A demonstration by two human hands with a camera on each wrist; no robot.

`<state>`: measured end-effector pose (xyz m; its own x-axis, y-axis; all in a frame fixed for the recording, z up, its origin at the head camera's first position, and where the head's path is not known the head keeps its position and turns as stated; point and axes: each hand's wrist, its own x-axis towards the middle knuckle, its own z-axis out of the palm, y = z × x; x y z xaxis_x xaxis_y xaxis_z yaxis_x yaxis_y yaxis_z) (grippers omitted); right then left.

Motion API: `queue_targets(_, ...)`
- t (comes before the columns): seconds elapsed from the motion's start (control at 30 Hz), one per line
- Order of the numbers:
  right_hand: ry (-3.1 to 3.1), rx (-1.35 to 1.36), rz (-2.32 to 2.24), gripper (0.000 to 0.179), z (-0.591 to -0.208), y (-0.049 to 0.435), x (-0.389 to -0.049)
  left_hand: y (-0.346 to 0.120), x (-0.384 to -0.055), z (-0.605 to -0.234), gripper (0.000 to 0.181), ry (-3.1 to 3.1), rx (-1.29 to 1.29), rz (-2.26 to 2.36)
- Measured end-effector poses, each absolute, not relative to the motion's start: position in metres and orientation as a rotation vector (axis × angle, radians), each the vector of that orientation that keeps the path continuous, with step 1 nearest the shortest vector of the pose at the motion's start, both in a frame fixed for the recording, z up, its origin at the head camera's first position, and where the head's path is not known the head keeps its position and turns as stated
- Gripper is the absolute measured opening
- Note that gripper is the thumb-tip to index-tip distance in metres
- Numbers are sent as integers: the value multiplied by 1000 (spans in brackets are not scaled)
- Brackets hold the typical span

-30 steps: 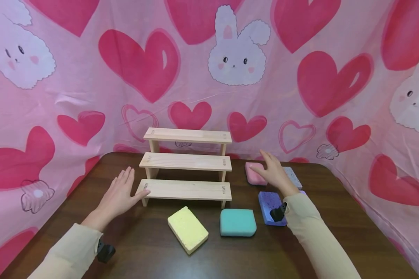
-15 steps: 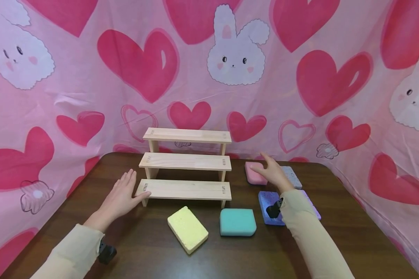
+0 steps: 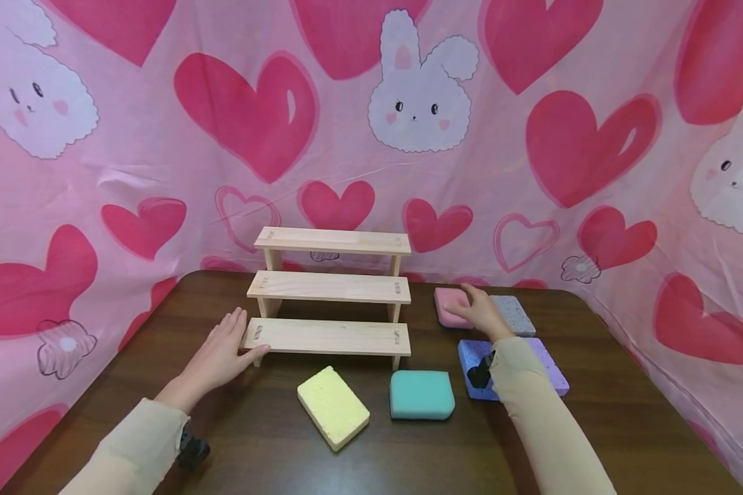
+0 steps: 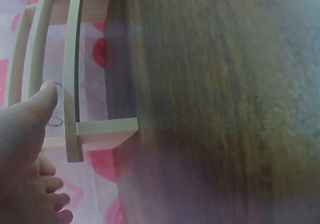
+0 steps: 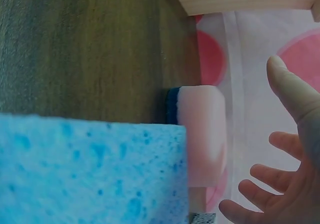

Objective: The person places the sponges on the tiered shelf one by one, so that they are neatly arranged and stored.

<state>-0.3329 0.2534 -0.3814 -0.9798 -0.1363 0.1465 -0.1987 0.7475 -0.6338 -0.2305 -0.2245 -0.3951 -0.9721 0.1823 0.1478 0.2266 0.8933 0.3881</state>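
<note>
A three-tier wooden shelf stands toward the back of the table. My left hand is at the left end of its lowest board, fingers extended and thumb near the front corner; the left wrist view cannot settle whether they touch. My right hand hovers by a pink sponge, thumb and fingers spread. In the right wrist view a gap shows between that hand and the pink sponge, which has a dark underside. A grey speckled sponge lies just right of the right hand.
A blue sponge and a purple sponge lie under the right forearm. Nearer the front are a teal sponge and a yellow sponge. A pink cloth with hearts and rabbits hangs behind the brown table.
My right hand has lowered toward the pink sponge, uncovering more of the grey and purple sponges. My left hand has shifted slightly right, closer to the shelf. The sponges and shelf stay put.
</note>
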Motion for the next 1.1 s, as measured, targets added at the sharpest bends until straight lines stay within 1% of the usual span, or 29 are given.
queue_targets(0.3,-2911,236,938,73,-394,253,-338,-223,-232,-399,92,-2942,-339,-616)
queue_targets(0.53,-2958,189,864,74,-399,250,-338,-221,-230,-400,81,-2941,-372,-608)
queue_targets(0.67,-2973,92,903,73,-400,248,-338,-219,-230,-400,77,-2948,-376,-601)
queue_targets(0.83,-2991,14,959,68,-397,246,-335,-218,-230,-401,74,-2952,-368,-599)
queue_targets(1.1,-2994,7,944,62,-397,245,-334,-218,-230,-402,73,-2956,-384,-583)
